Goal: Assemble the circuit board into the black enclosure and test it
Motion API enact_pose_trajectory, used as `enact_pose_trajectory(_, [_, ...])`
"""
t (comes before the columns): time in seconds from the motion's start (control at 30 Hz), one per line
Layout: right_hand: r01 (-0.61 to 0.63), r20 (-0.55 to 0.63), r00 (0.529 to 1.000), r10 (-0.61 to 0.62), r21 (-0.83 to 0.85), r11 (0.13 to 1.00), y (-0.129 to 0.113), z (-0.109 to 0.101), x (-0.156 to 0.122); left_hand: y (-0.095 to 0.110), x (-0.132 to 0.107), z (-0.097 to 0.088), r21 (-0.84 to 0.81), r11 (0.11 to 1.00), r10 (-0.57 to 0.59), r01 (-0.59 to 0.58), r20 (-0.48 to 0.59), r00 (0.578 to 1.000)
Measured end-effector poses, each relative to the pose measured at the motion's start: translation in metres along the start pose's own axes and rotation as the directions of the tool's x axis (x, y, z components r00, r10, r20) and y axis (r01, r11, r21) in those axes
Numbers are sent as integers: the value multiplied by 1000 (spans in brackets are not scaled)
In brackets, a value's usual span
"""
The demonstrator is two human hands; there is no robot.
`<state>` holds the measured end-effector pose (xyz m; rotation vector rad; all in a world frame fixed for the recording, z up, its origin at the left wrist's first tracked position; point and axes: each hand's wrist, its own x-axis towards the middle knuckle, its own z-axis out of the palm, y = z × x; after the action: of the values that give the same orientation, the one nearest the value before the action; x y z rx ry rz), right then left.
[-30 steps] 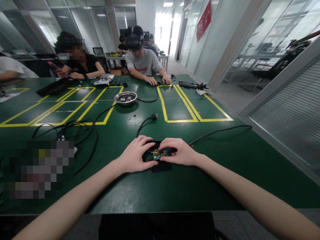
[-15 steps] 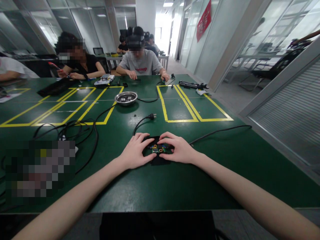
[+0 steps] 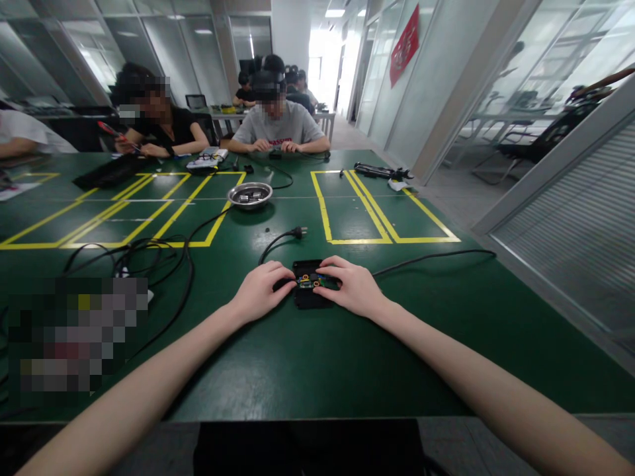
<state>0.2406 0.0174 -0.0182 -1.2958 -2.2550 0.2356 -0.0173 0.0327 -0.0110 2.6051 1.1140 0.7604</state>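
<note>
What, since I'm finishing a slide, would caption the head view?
Left hand and right hand flank a small circuit board amid black casing on a green table.

- Your bare forearms [image 3: 171, 370] reach forward, slanting inward
- Your left hand [image 3: 262, 291] curls, thumb and index fingertips nearly meeting
- Your right hand [image 3: 356, 288] faces it, thumb and index fingertips wider apart

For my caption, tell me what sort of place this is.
Probably an electronics workroom: a green table marked with yellow tape rectangles, a small green circuit board in an open black case, and a round metal bowl of shiny parts.
</note>
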Motion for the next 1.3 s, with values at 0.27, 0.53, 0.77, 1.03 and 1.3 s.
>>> enact_pose_trajectory(0.27, [4,-107,994,-1,25,1000,-2,-1,1,-2,2,2,57,997,-44,43,17,999])
enact_pose_trajectory(0.53, [-111,-57,993,105,-135,985,22,-20,4,-1,5,-13,43,989,-145,143,41,989])
enact_pose_trajectory(0.77, [32,-139,989,-48,-111,993,23,-39,-1,6,6,-19,103,974,-197,202,-54,979])
enact_pose_trajectory(1.03, [163,-10,987,-163,-17,986,22,-53,-4,15,3,-24,130,970,-200,206,-56,978])
enact_pose_trajectory(1.3, [169,76,983,-169,13,986,23,-52,-4,17,-2,-21,150,972,-183,184,-15,983])
